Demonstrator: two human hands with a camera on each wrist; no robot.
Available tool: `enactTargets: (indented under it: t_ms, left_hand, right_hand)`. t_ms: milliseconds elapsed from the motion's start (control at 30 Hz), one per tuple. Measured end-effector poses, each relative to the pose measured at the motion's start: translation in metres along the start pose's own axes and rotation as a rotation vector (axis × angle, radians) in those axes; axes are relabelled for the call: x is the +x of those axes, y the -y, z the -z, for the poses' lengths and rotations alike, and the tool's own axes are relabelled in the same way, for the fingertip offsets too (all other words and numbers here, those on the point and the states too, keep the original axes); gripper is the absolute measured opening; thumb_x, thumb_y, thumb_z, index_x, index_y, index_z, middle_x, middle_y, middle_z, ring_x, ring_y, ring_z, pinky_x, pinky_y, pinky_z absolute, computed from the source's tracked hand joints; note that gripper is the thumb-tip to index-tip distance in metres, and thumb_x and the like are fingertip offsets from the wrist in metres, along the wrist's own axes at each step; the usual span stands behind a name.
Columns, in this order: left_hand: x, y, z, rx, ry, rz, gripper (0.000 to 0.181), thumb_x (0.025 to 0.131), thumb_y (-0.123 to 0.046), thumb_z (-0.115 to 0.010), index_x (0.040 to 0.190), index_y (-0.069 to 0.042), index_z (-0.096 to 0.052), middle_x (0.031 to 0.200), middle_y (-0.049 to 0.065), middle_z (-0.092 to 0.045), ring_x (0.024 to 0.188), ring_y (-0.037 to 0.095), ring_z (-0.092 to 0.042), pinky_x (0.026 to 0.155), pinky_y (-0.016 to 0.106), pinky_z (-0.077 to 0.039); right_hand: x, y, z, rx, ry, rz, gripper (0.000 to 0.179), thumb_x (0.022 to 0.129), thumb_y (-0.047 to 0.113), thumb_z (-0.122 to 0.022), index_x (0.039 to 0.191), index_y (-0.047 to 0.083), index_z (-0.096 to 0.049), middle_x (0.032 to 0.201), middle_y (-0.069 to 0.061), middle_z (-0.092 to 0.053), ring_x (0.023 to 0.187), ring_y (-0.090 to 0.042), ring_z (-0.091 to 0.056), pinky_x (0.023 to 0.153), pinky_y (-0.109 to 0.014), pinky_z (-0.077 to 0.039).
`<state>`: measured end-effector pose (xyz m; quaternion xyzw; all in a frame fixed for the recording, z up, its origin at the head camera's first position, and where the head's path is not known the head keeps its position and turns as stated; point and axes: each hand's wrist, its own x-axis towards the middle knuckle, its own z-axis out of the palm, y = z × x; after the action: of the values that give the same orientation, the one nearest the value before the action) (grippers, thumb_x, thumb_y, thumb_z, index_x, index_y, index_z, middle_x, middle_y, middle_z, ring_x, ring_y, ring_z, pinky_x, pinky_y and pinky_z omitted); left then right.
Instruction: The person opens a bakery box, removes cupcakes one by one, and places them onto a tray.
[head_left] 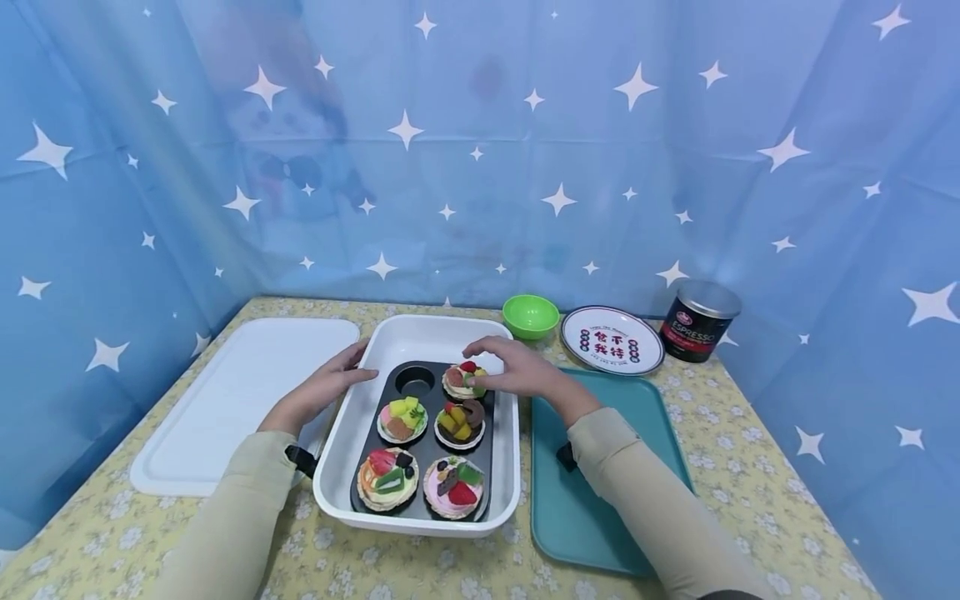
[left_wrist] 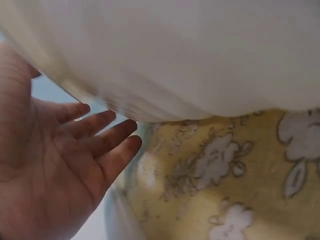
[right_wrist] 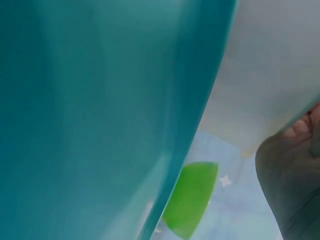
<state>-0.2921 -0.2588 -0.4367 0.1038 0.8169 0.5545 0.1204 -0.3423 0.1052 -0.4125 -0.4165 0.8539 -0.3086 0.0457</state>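
In the head view, a white tub (head_left: 416, 332) stands on the table with a dark muffin tin (head_left: 407, 471) inside it. Several toy fruit tarts sit in the tin, and its far left cup (head_left: 415, 381) holds none. My right hand (head_left: 517, 367) reaches over the tub's right rim and pinches the far right tart (head_left: 454, 380), thumb and index finger at its top. At the tub's left side, my left hand (head_left: 326, 387) rests with the thumb over the rim. The left wrist view shows its fingers (left_wrist: 117, 155) fairly straight along the outer wall. The right wrist view hides the right fingertips.
A white tray (head_left: 247, 400) lies left of the tub, and a teal tray (head_left: 592, 500) lies right, under my right forearm. Behind are a green bowl (head_left: 531, 317), a plate with red characters (head_left: 573, 337) and a black espresso can (head_left: 693, 329). A starry blue curtain (head_left: 480, 208) surrounds the table.
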Motion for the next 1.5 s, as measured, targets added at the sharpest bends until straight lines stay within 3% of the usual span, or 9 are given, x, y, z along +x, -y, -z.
enactTargets:
  t_ms: [200,467,600,800,1067,1300,1500]
  left_hand:
    - [-0.005,0.01,-0.002,-0.185,0.095,-0.091,0.082,0.1,-0.014,-0.054,0.164,-0.024,-0.003,0.169,0.005,-0.001,0.154,0.034,-0.005,0.117,0.06,-0.02]
    - [-0.011,0.011,0.008,-0.173,0.149,-0.147,0.087,0.094,-0.012,-0.059,0.164,-0.02,-0.006,0.169,0.006,0.003,0.154,0.036,0.001,0.117,0.064,-0.01]
    - [-0.011,0.013,0.01,-0.187,0.172,-0.158,0.09,0.094,-0.012,-0.061,0.164,-0.019,-0.006,0.169,0.004,0.006,0.154,0.033,0.006,0.118,0.063,-0.005]
    - [-0.009,0.016,0.009,-0.219,0.157,-0.155,0.089,0.093,-0.011,-0.061,0.164,-0.02,-0.007,0.169,0.003,0.004,0.154,0.032,0.006,0.119,0.061,-0.006]
    - [-0.008,0.02,0.009,-0.231,0.141,-0.15,0.088,0.093,-0.013,-0.06,0.164,-0.021,-0.009,0.169,0.003,-0.004,0.154,0.032,-0.003,0.119,0.055,-0.012]
    - [-0.01,0.02,0.009,-0.232,0.132,-0.134,0.087,0.093,-0.013,-0.058,0.164,-0.02,-0.01,0.169,0.002,-0.006,0.154,0.031,-0.007,0.115,0.031,-0.027]
    - [-0.01,0.018,0.007,-0.239,0.126,-0.133,0.087,0.092,-0.012,-0.059,0.164,-0.019,-0.01,0.169,0.003,-0.006,0.154,0.031,-0.007,0.119,0.046,-0.018]
  right_hand:
    - [0.001,-0.001,0.001,-0.075,0.087,0.007,0.057,0.092,0.042,-0.071,0.14,0.017,-0.056,0.132,-0.001,-0.058,0.126,-0.022,-0.052,0.104,-0.043,-0.044]
    - [0.004,0.006,0.0,-0.262,0.138,0.02,0.063,0.092,0.04,-0.073,0.145,0.013,-0.052,0.138,-0.004,-0.057,0.127,-0.023,-0.052,0.104,-0.04,-0.043]
    - [0.004,0.011,0.0,-0.287,0.136,-0.001,0.061,0.091,0.039,-0.074,0.143,0.014,-0.054,0.134,-0.004,-0.059,0.121,-0.023,-0.055,0.101,-0.04,-0.045]
    - [0.001,0.014,0.0,-0.255,0.109,-0.019,0.054,0.091,0.034,-0.076,0.138,0.014,-0.059,0.125,-0.002,-0.061,0.109,-0.019,-0.057,0.093,-0.038,-0.048]
    - [0.002,0.013,-0.002,-0.271,0.109,-0.039,0.055,0.09,0.037,-0.076,0.139,0.015,-0.058,0.127,0.0,-0.062,0.11,-0.015,-0.059,0.091,-0.034,-0.049]
    - [0.003,0.014,-0.002,-0.282,0.103,-0.05,0.057,0.09,0.039,-0.076,0.139,0.017,-0.058,0.129,0.001,-0.062,0.11,-0.015,-0.06,0.092,-0.033,-0.05]
    - [0.0,0.015,-0.001,-0.28,0.082,-0.006,0.059,0.09,0.039,-0.076,0.14,0.015,-0.057,0.13,-0.001,-0.061,0.111,-0.015,-0.059,0.092,-0.032,-0.05]
